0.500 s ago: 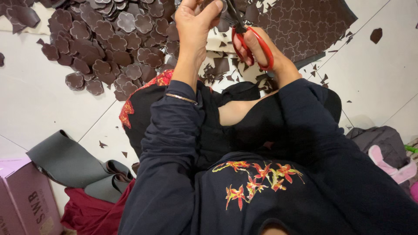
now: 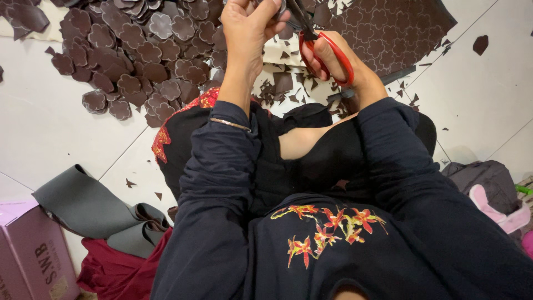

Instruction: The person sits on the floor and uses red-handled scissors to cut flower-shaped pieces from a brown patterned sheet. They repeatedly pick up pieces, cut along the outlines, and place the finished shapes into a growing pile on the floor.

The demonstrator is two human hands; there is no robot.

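My right hand (image 2: 333, 64) grips red-handled scissors (image 2: 325, 47) near the top middle, blades pointing up toward my left hand. My left hand (image 2: 250, 30) is closed around a small dark brown piece at the top edge; the piece is mostly hidden by my fingers. Both hands hover above my lap, over a white tiled floor. A dark brown sheet (image 2: 388, 30) marked with flower outlines lies at the top right, just beyond the scissors. A heap of cut brown flower shapes (image 2: 133, 55) lies at the top left.
Small brown offcuts (image 2: 283, 83) litter the floor under my hands. A grey rolled sheet (image 2: 89, 208) and red cloth (image 2: 116, 272) lie at lower left beside a pink box (image 2: 28, 255). A grey bag (image 2: 483, 178) and pink slipper (image 2: 494, 208) sit at right.
Both hands have stayed in much the same place; the scissors have shifted slightly against the piece held in my left hand.
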